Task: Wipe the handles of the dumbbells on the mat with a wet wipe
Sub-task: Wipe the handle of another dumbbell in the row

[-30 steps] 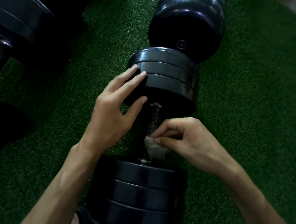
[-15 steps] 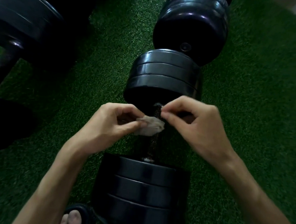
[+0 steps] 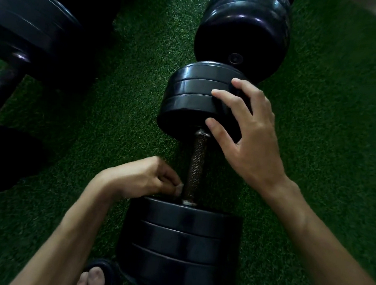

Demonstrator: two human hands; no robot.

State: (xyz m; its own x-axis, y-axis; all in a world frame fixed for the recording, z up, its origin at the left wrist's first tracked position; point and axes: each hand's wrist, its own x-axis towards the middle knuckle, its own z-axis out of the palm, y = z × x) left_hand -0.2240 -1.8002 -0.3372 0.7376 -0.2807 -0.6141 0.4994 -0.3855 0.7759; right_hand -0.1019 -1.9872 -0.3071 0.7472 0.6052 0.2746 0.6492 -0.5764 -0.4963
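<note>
A black dumbbell lies on the green turf mat (image 3: pixel 334 138), and its knurled metal handle (image 3: pixel 197 164) runs away from me between a near plate stack (image 3: pixel 180 238) and a far plate stack (image 3: pixel 186 101). My left hand (image 3: pixel 142 177) is closed beside the near end of the handle. It pinches the wet wipe (image 3: pixel 179 189), of which only a pale scrap shows at the fingertips. My right hand (image 3: pixel 252 137) grips the far plate stack, fingers over the rim and thumb on the inner face.
A second black dumbbell (image 3: pixel 244 28) lies end to end beyond the first. A third, larger dumbbell (image 3: pixel 28 26) lies on the left. My foot in a black sandal (image 3: pixel 91 280) sits at the bottom edge by the near plates.
The wipe passed from my right hand to my left. My left hand then dropped to the near end of the handle, and my right hand moved up onto the far plates.
</note>
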